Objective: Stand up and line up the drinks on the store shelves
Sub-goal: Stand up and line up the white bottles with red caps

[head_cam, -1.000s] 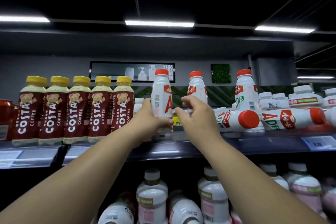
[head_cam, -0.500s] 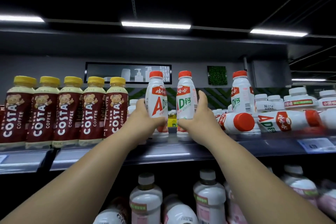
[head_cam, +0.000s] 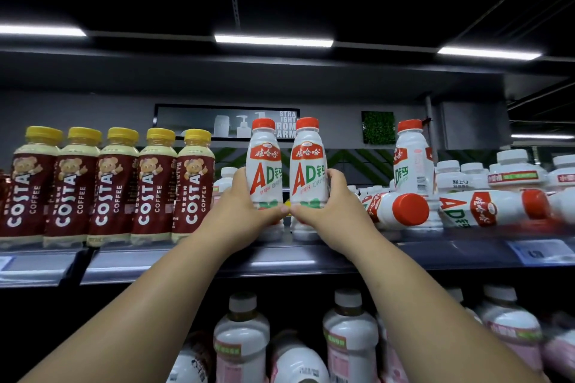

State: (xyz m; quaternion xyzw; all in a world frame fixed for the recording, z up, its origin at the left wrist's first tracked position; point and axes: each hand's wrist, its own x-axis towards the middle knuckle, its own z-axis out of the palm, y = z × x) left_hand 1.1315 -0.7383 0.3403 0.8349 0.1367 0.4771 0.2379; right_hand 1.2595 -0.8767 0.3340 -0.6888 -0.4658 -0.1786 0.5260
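Gripping one bottle each: the left hand (head_cam: 245, 211) is wrapped round the lower half of a white plastic AD drink bottle with a red cap (head_cam: 264, 165). The right hand (head_cam: 329, 208) is clamped the same way on its twin white red-capped bottle (head_cam: 309, 165). Both thumbs cross the fronts low down and their tips pretty much meet in the middle. The two bottles are upright, side by side, nearly touching, with their labels facing out. Their bases look to be down on the dark metal top shelf (head_cam: 280, 261).

Taking the row of five maroon Costa coffee bottles with yellow caps (head_cam: 109, 186) as the marker, the held pair sits just right of it on the same shelf, with a small gap between. Further right of the Costa row stands a third white red-capped bottle (head_cam: 412, 162), upright and turned partly sideways. In front of that one, a white red-capped bottle lying on its side (head_cam: 395, 210) points its cap at the camera. Another toppled white bottle (head_cam: 485, 207) lies lengthwise beyond it. Short squat white bottles with white caps (head_cam: 513, 174) are packed behind those, far right of the Costa row. Below the Costa row's shelf, white-and-pink bottles with grey caps (head_cam: 241, 339) fill the next level down.
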